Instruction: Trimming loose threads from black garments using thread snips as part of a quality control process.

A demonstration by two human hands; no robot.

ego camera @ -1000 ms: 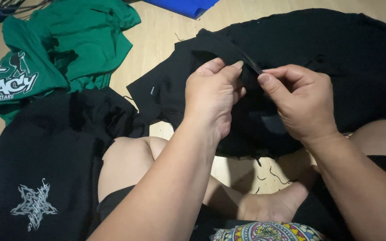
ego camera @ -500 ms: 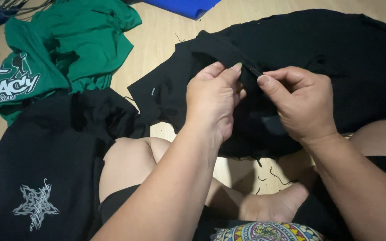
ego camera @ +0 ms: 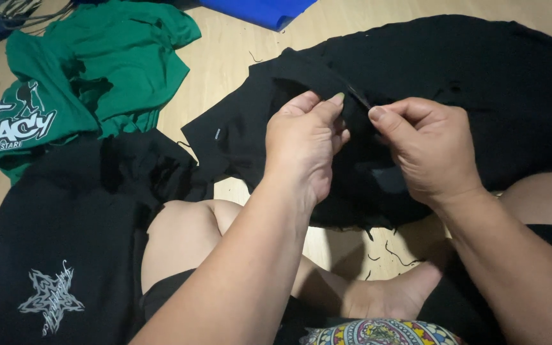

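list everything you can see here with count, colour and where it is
black garment: 1, black, spread on the floor ahead, its edge pinched by both hands
thin tool: 1, dark, at the right fingertips; its kind cannot be told
green shirt: 1, green with a white print, upper left
black shirt: 1, black with a pale star print, lower left
blue cloth: 1, blue, top edge
loose threads: several, black, on the floor near the foot
wooden floor: 1, light brown, under everything
left hand: 1, grips the garment's edge
right hand: 1, pinches the tool at that edge
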